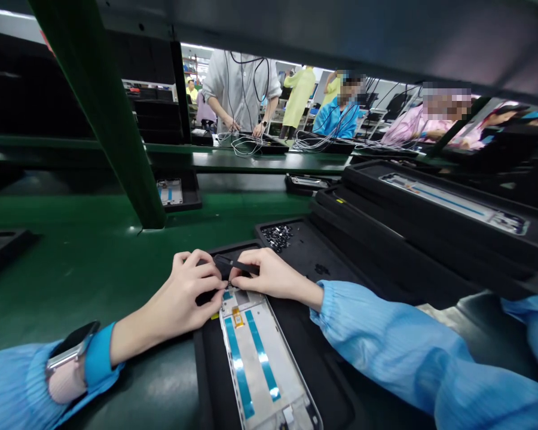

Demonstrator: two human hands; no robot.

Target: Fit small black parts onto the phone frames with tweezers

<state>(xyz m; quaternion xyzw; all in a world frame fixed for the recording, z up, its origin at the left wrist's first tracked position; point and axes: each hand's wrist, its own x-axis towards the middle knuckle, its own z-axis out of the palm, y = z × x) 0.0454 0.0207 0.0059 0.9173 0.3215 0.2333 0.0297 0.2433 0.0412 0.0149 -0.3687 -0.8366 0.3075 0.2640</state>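
The grip of your left hand (195, 289) is nearly closed, the fingers bent and their tips gathered at the upper left corner of the phone frame (250, 358); you cannot tell whether they pinch anything. The grip of your right hand (273, 273) is closed around a slim black tool (235, 264), which slants out toward your left fingers, while its fingertips are down at the frame's upper edge, close to your left fingertips.

The frame lies lengthwise in a black tray (215, 382) in front of you, its lower end cut off by the view. It bears two long blue strips (260, 355) and, near its upper end, a small orange piece (238, 318).

Just beyond your right hand, a second tray (305, 245) holds a heap of small dark pieces (278, 237). To its right rises a stack of black trays (376, 239), the top one holding another frame (457, 203).

Farther back on the green bench (89, 257), near the foot of a green post (112, 131), a small tray (190, 191) holds a pale frame part (170, 192). Past the bench, a person in grey (242, 83) stands with both hands low near white cables (246, 143).
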